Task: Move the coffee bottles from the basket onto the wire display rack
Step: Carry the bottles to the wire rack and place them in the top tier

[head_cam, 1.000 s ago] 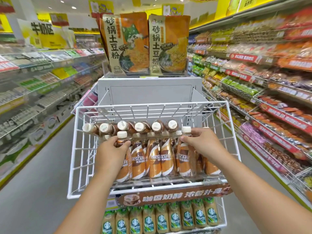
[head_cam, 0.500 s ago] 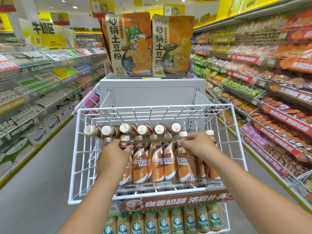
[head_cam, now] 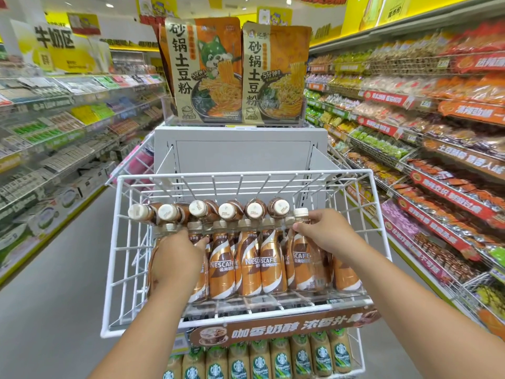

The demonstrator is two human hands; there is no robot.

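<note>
I see both hands inside the white wire display rack [head_cam: 175,177], which stands at the end of a supermarket aisle. My left hand [head_cam: 175,262] is wrapped around the leftmost upright brown-and-orange Nescafé coffee bottle [head_cam: 200,269] in the near row, its fingers [head_cam: 200,242] curled around the bottle's shoulder so that most of the label is hidden behind the hand. My right hand [head_cam: 326,232] pinches the neck of another upright coffee bottle with a cream cap [head_cam: 303,258] toward the right of the same row, thumb and fingertips closed just under the cap. Between the two hands, three more upright bottles [head_cam: 247,265] stand touching one another along the near edge of the rack, and one more stands at the far right behind my right wrist. Farther back, a row of six bottles lying on their sides [head_cam: 226,210] points its cream caps toward me. A brown promotional strip with Chinese lettering [head_cam: 287,328] runs along the rack's near rail, and beneath it a lower tier holds green-logo Starbucks bottles [head_cam: 259,361]. Above the grey back panel [head_cam: 240,151] stand two large orange noodle pouches [head_cam: 235,72]. Stocked shelves line the aisle on the left and on the right.
</note>
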